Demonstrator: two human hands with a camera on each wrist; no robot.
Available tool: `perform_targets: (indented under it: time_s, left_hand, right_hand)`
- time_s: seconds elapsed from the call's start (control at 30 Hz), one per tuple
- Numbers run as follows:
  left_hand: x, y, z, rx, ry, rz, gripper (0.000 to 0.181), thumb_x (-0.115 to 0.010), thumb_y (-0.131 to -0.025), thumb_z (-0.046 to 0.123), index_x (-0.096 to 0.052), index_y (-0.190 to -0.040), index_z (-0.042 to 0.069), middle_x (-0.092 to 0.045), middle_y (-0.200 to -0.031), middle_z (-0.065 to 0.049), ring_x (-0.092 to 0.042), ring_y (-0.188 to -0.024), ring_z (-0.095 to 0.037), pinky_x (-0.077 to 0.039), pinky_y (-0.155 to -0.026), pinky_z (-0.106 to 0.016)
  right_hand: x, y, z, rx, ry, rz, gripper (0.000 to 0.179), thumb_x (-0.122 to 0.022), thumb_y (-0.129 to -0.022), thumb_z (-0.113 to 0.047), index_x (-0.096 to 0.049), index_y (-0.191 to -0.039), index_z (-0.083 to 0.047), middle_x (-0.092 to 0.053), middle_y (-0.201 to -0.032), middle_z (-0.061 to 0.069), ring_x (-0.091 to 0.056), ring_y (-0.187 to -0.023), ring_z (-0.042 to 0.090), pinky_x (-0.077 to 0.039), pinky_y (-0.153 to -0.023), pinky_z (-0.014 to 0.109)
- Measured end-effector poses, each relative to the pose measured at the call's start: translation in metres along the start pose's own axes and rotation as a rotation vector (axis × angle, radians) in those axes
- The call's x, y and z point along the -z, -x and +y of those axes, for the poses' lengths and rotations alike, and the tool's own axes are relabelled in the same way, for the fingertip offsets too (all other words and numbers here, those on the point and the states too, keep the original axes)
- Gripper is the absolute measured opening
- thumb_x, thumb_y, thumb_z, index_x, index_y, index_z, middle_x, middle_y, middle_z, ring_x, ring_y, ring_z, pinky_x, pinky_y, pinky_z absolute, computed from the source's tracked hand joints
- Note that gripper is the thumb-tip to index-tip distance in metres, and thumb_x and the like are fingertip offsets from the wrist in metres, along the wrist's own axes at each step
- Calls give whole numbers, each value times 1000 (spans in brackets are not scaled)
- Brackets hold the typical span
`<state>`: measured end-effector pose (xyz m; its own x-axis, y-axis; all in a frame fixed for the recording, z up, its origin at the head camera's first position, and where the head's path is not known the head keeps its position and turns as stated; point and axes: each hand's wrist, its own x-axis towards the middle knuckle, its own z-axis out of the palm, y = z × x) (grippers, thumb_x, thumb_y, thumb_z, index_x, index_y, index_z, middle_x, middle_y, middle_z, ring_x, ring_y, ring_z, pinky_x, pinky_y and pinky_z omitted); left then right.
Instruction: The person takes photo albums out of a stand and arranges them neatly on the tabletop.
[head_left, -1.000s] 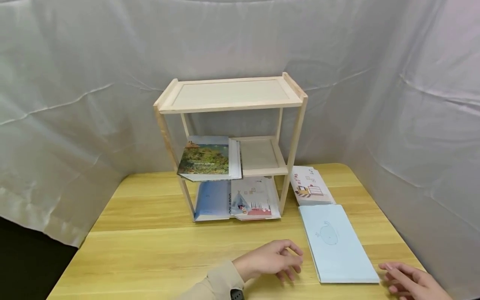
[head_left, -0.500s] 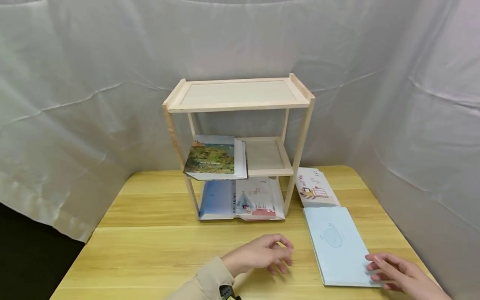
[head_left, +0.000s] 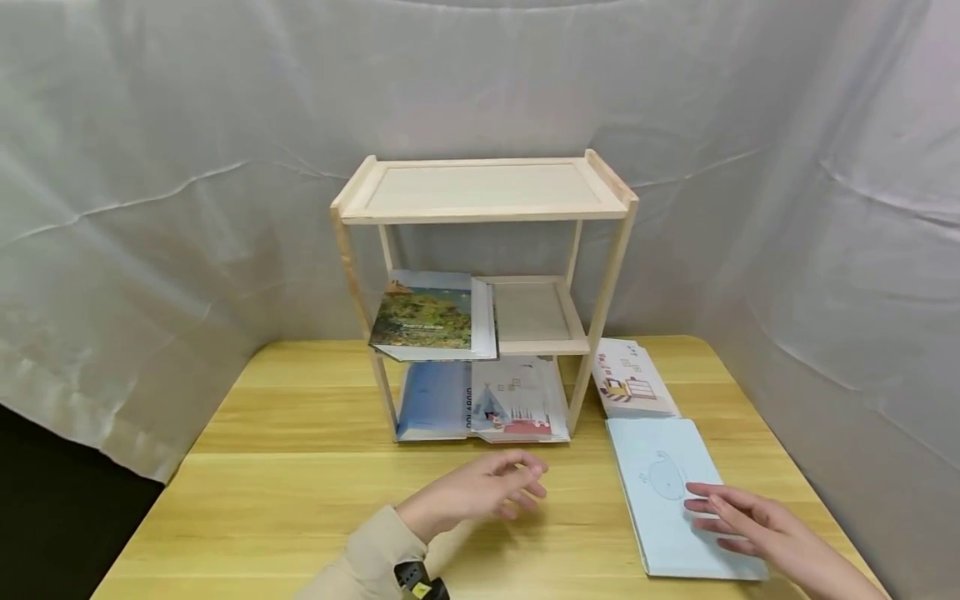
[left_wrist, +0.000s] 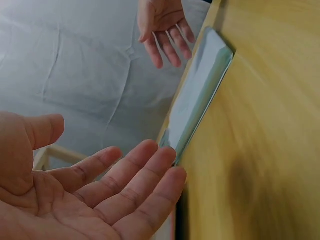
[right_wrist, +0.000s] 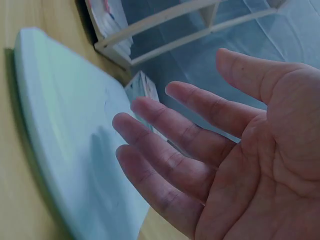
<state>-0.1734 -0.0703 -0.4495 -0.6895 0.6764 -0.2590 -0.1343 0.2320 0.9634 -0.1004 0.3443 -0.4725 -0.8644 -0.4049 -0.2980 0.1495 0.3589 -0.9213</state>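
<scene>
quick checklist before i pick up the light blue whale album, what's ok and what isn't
1. Right hand in position: ok, it is over the whale album, fingers extended.
2. Grip on the album: not ok, neither hand holds it.
3. Left hand free: ok, it holds nothing.
4. Space on the middle shelf: ok, its right part is bare beside the landscape album.
5. Space below that shelf: not ok, a blue album and a tent-print album take up most of the width.
6. Whale album clear of the white album behind it: cannot tell, their edges meet in the head view.
</scene>
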Motion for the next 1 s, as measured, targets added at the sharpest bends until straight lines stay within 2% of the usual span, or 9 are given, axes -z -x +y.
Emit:
perform_targets:
  time_s: [0.13, 0.27, 0.43, 0.6, 0.67, 0.83, 0.93, 1.0]
  left_hand:
    - [16, 16, 2, 2, -2, 40, 43, -50, -103, 49, -58, -131, 18, -68, -121, -8, -65, -116, -30, -54, -97, -50]
    - [29, 32, 3, -12, -8, 64, 45, -48, -104, 49, -55, -135, 17, -65, -124, -8, -63, -118, -27, -53, -98, -49]
    - [42, 43, 12, -36, -37, 106, 47, -47, -104, 50, -54, -136, 17, -65, -127, -7, -63, -120, -26, -53, -99, -47]
    - [58, 56, 21, -46, -13, 109, 49, -47, -104, 49, -51, -141, 17, -62, -133, -10, -59, -126, -32, -52, -100, -45]
    - [65, 61, 24, -49, -10, 116, 52, -47, -104, 51, -49, -143, 17, -61, -135, -11, -58, -128, -33, -52, -100, -45]
    - [81, 72, 27, -51, -27, 169, 57, -46, -103, 53, -45, -147, 16, -56, -139, -15, -58, -128, -33, -53, -101, -46]
    - [89, 78, 29, -53, -44, 205, 60, -46, -103, 54, -43, -148, 15, -56, -139, -16, -60, -126, -32, -53, -101, -47]
    - [95, 82, 30, -53, -61, 228, 58, -44, -104, 53, -43, -148, 15, -56, -139, -15, -60, -126, -32, -53, -101, -46]
  right_hand:
    - [-10, -11, -14, 2, 24, 46, 51, -33, -112, -30, -34, -154, 0, -56, -146, -11, -61, -124, 3, -52, -95, 17]
    - [-18, -19, -25, 18, 43, 70, 46, -34, -112, -30, -42, -151, -7, -57, -144, -17, -61, -126, 12, -52, -98, 21]
    - [-19, -23, -39, 99, 80, 41, 43, -33, -112, -24, -43, -149, -6, -59, -141, -15, -62, -125, 11, -54, -97, 25]
    - [-20, -32, -54, 168, 126, 26, 42, -34, -112, -21, -43, -149, -4, -58, -142, -12, -62, -125, 9, -55, -97, 29]
    - [-23, -38, -61, 179, 144, 27, 41, -35, -111, -21, -44, -148, -4, -57, -143, -7, -62, -125, 11, -55, -98, 30]
    - [-30, -56, -81, 184, 166, 21, 40, -39, -111, -25, -47, -145, -8, -53, -146, 19, -64, -123, 16, -55, -97, 28]
    - [-36, -66, -92, 204, 165, 8, 38, -41, -110, -26, -49, -144, -11, -52, -144, 23, -65, -121, 17, -55, -96, 28]
    - [-39, -73, -100, 229, 176, -1, 37, -41, -110, -26, -51, -143, -12, -54, -143, 21, -65, -120, 15, -55, -96, 30]
